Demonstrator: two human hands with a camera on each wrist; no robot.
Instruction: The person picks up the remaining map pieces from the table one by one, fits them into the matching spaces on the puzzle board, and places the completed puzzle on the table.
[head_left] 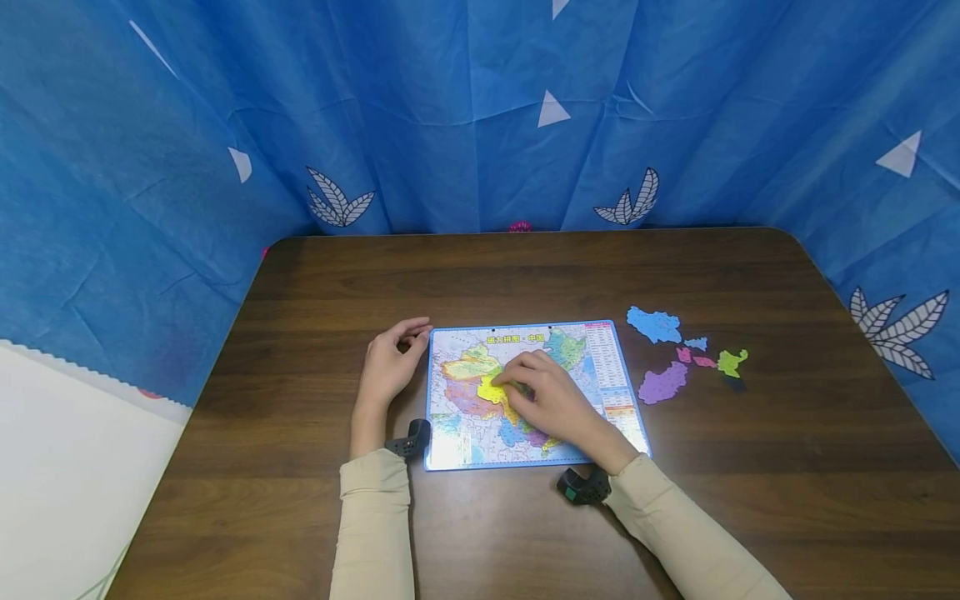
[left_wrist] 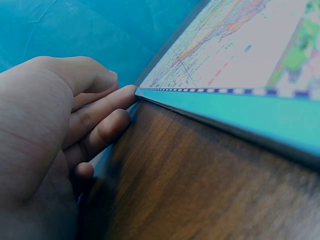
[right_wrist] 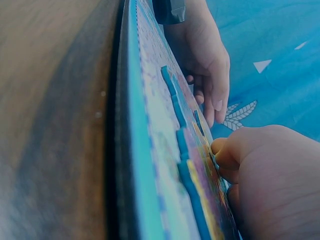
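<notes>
A magnetic map puzzle board [head_left: 450, 454] with a blue border lies on the table. Coloured map pieces cover much of its middle. My right hand [head_left: 551, 396] is over the board, its fingers curled, pinching a bright yellow puzzle piece [head_left: 491, 391] at its upper right edge. In the right wrist view, the fingertips of the right hand [right_wrist: 275, 175] come down close to the board's face. My left hand [head_left: 386, 367] rests beside the board's left edge, fingers loosely bent. Its fingertips are right at the board's corner in the left wrist view.
Right of the board lie loose pieces: a large blue piece [head_left: 654, 324], a small blue piece [head_left: 697, 343], a purple piece [head_left: 663, 383], a green piece [head_left: 731, 363] and small pink pieces [head_left: 703, 362]. A blue curtain [head_left: 450, 167] hangs behind the wooden table [head_left: 262, 500].
</notes>
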